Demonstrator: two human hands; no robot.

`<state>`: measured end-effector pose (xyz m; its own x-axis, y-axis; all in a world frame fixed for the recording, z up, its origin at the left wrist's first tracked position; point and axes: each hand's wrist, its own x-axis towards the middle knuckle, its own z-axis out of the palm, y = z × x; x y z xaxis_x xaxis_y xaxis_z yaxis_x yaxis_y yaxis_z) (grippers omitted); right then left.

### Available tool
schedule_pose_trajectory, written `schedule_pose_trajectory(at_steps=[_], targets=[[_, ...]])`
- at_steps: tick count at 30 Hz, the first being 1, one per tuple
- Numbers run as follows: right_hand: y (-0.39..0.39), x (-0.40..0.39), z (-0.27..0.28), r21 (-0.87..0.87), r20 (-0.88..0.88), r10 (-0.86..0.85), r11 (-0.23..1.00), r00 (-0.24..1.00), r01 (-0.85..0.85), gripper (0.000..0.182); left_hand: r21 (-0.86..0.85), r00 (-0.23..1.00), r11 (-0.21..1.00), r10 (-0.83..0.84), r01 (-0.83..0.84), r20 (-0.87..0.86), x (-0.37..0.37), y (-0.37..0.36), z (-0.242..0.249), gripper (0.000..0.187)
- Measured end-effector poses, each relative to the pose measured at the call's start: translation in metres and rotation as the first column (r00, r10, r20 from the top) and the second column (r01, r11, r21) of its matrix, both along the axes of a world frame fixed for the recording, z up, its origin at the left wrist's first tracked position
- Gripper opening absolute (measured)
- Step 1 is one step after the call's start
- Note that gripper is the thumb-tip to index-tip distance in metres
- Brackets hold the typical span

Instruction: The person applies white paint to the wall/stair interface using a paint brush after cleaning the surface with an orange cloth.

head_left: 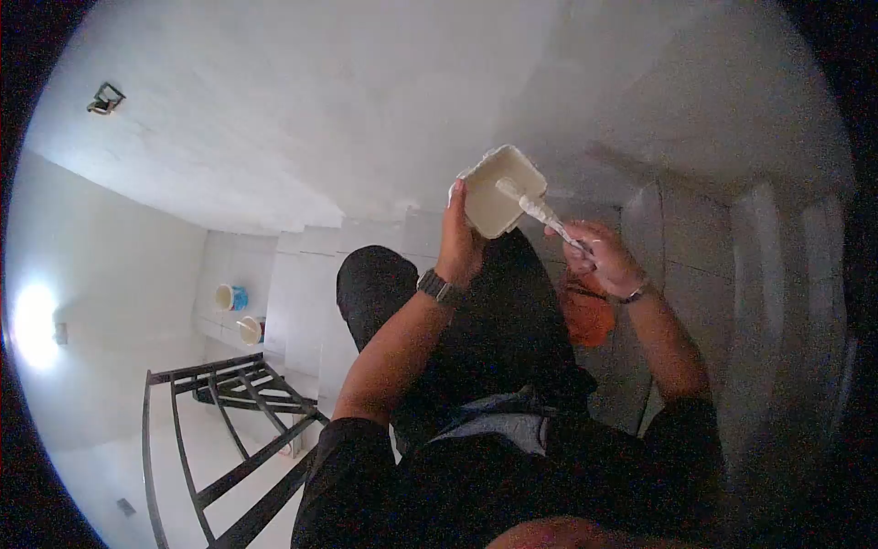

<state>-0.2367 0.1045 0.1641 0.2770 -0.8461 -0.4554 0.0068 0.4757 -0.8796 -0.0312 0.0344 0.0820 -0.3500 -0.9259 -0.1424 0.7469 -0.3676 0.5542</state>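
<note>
A tub (pixel 494 212) is gripped centrally by the left hand (pixel 460 240); a tool (pixel 540 209) is clasped in the right hand (pixel 601 257), its tip at the tub. Near left, a railing (pixel 256 463) is noted; right, an orange item (pixel 588 316). Beyond, steps (pixel 297 297) are bounded by a wall (pixel 320 119); far left, two buckets (pixel 239 298) are seen.

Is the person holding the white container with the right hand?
No, the left hand holds the white container, while the right hand grips a coated tool.
</note>
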Motion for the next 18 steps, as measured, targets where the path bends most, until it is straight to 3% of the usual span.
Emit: schedule_pose_trajectory(at_steps=[2, 6, 8, 11, 18], targets=[[-0.002, 0.005, -0.005, -0.065, 0.092, -0.082, 0.994, 0.992, 0.088, 0.031, 0.023, 0.999, 1.0, -0.008, 0.009, -0.036, 0.001, -0.002, -0.004, 0.054], [-0.006, 0.015, 0.017, -0.19, 0.069, -0.135, 0.971, 0.988, 0.146, 0.031, -0.009, 1.0, 1.0, -0.001, 0.001, 0.005, 0.001, -0.004, 0.001, 0.055], [-0.016, 0.02, 0.026, -0.248, -0.029, -0.301, 0.926, 0.953, 0.285, 0.032, -0.035, 0.998, 0.998, 0.044, -0.043, 0.038, 0.003, -0.004, 0.005, 0.056], [-0.034, 0.022, 0.046, -0.315, -0.017, -0.379, 0.88, 0.925, 0.354, 0.031, -0.045, 0.998, 0.997, 0.058, -0.056, 0.035, 0.005, -0.003, 0.006, 0.06], [-0.085, 0.009, 0.13, -0.602, -0.159, -0.433, 0.755, 0.887, 0.26, 0.034, -0.041, 0.998, 0.998, 0.044, -0.045, -0.035, 0.01, -0.001, 0.009, 0.058]])
